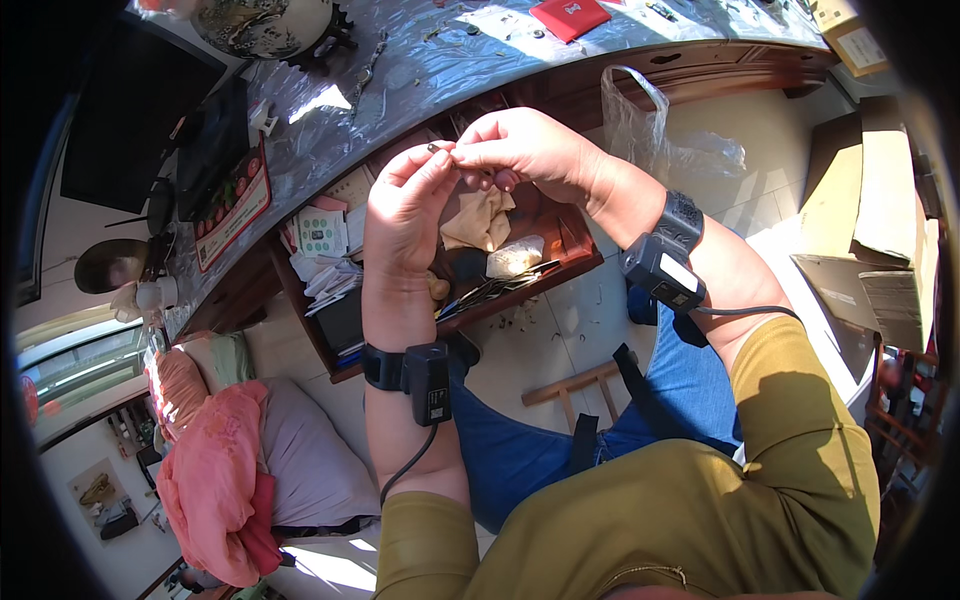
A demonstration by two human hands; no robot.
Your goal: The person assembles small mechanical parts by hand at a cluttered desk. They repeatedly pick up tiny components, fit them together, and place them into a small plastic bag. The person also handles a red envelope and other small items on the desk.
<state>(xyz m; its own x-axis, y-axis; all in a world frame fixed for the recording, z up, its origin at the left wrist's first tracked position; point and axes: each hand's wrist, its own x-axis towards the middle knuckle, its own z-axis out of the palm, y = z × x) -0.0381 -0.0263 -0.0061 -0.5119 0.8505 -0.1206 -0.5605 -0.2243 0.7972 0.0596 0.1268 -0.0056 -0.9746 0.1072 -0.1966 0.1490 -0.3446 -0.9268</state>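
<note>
My left hand (pixel 411 202) is raised above an open wooden drawer (pixel 559 262), a small dark object (pixel 433 148) pinched between its thumb and forefinger. At the same spot, the fingertips of my right hand (pixel 517 150) meet those of the left, the other fingers curled. Whether the right fingers grip the object too is hidden. Below the hands, the drawer holds a beige cloth (pixel 480 217), a clear bag with pale contents (pixel 516 256), and papers (pixel 326 281) on its left side.
A plastic-covered desk (pixel 405 82) carries a watch (pixel 366 73), a red booklet (pixel 570 18) and a large patterned vase (pixel 262 26). A clear plastic bag (pixel 637 127) hangs at the desk front. Cardboard boxes (pixel 885 195) stand right; pink bedding (pixel 214 480) lies left. A wooden frame piece (pixel 570 386) is below.
</note>
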